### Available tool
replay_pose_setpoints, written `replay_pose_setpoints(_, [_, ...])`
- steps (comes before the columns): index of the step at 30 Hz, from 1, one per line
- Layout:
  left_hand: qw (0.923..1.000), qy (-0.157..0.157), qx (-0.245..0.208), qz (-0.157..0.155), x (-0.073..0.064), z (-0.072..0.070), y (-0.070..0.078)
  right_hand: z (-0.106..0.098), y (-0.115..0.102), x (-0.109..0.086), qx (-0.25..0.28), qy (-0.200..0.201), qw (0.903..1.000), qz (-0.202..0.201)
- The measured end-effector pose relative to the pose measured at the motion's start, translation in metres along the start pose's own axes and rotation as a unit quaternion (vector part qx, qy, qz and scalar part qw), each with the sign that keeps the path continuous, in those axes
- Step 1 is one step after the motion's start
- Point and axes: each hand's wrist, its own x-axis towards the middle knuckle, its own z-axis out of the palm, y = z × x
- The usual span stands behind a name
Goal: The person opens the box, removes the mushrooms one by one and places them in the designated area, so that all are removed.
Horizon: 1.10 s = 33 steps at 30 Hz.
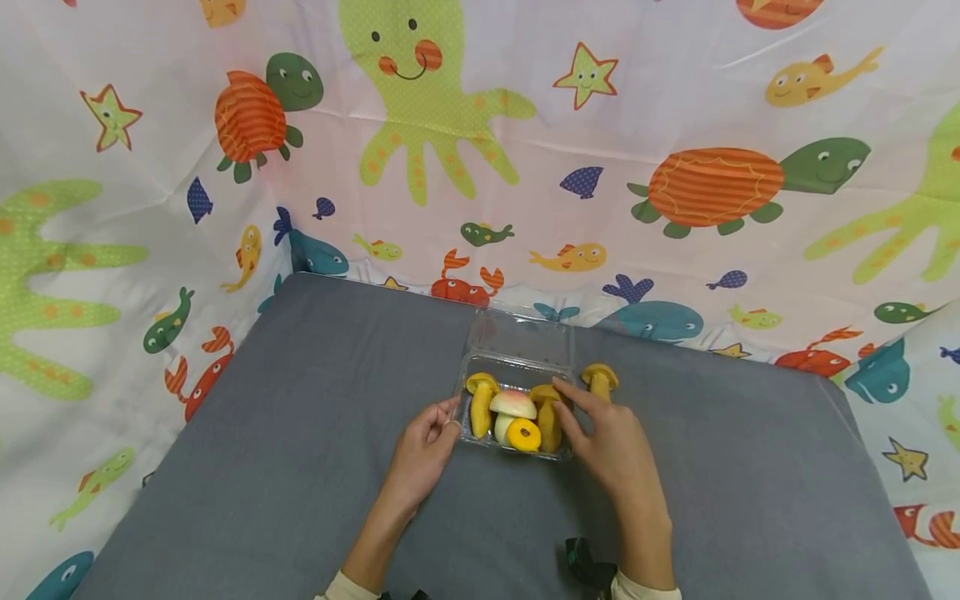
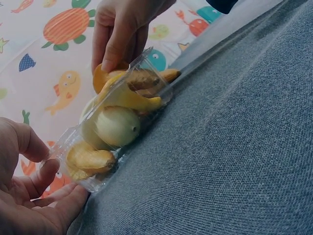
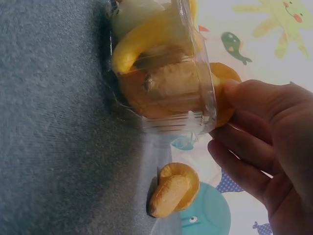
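Right hand (image 1: 611, 442) pinching upright brown mushroom (image 1: 548, 417) in clear tray (image 1: 480, 333), left hand (image 1: 423, 446) relaxed, touching tray's side

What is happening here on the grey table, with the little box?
A person works with both hands at a clear plastic box on a grey cloth table. The box stands open and holds several toy mushrooms. The left hand touches the box's left end. The right hand rests its fingers on a yellow mushroom inside. One more mushroom stands outside, just right of the box.
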Motion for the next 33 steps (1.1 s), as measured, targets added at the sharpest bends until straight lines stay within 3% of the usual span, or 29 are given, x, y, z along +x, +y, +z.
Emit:
replay_pose_setpoints(16, [1.0000,-0.005,-0.002,0.005,-0.001,0.000,-0.001,-0.005,0.007,-0.002,0.004,0.055,0.9978,-0.038])
replay_pose_setpoints(33, [1.0000,-0.008,-0.001,0.006,-0.001,-0.001,-0.001,-0.011,0.011,-0.001,0.013,0.081,0.9955,-0.048])
